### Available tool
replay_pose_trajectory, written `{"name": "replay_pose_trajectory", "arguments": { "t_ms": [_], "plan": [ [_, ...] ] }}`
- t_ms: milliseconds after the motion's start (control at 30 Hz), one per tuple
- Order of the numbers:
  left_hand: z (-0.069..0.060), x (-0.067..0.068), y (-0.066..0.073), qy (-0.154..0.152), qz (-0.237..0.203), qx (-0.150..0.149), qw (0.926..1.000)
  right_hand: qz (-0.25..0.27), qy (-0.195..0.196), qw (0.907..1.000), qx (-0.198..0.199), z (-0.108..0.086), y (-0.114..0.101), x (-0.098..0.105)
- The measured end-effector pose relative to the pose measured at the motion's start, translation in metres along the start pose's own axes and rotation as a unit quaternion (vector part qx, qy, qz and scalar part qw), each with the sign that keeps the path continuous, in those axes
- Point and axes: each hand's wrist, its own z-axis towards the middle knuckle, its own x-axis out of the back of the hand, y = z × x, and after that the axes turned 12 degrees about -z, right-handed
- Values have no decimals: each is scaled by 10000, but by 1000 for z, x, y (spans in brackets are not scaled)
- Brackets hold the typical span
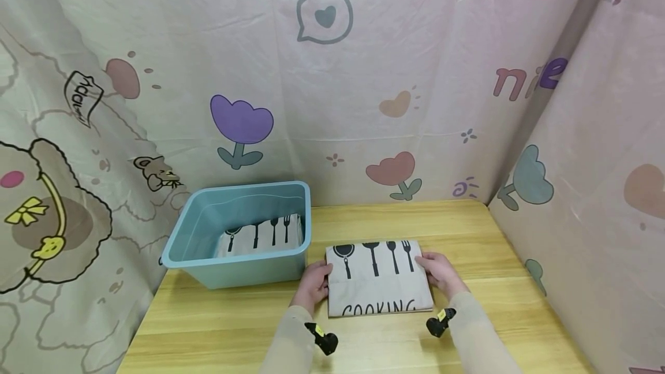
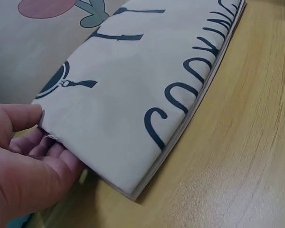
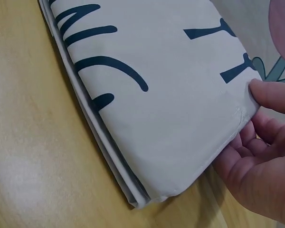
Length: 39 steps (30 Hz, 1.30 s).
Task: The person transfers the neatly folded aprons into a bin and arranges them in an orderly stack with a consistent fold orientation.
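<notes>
A folded off-white cloth (image 1: 379, 284), printed with black kitchen utensils and the word COOKING, lies in front of the person. My left hand (image 1: 313, 283) pinches its left edge, thumb on top and fingers curled underneath, as the left wrist view shows. At the opposite edge, my right hand (image 1: 441, 273) pinches it the same way; the right wrist view shows its thumb (image 3: 275, 95) over the fabric. Several layers of the folded cloth (image 2: 114, 118) show along its near edge. Whether the cloth touches the tabletop all along is hard to tell.
Left of the cloth stands a blue plastic bin (image 1: 254, 273), holding another folded cloth (image 1: 265, 235) with the same utensil print. Both rest on a wood-grain table (image 1: 395, 345). A patterned curtain (image 1: 332, 91) hangs behind the table and along both sides.
</notes>
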Motion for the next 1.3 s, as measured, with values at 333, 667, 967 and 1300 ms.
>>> {"name": "replay_pose_trajectory", "arguments": {
  "t_ms": [333, 667, 967, 1300],
  "plan": [
    [-2, 4, 4, -95, 417, 5, 9991, 428, -65, 9989, 167, -6, 1, 5],
    [-4, 8, 9, -153, 943, -170, 9953, 313, -139, 9986, 401, -12, -2, 12],
    [-5, 4, 7, 293, 1315, -560, 9893, 4, 1, 9977, 684, -17, -3, 13],
    [-11, -6, 12, 572, 1514, -969, 9821, -457, 260, 9938, 976, -23, -9, 17]
  ]
}}
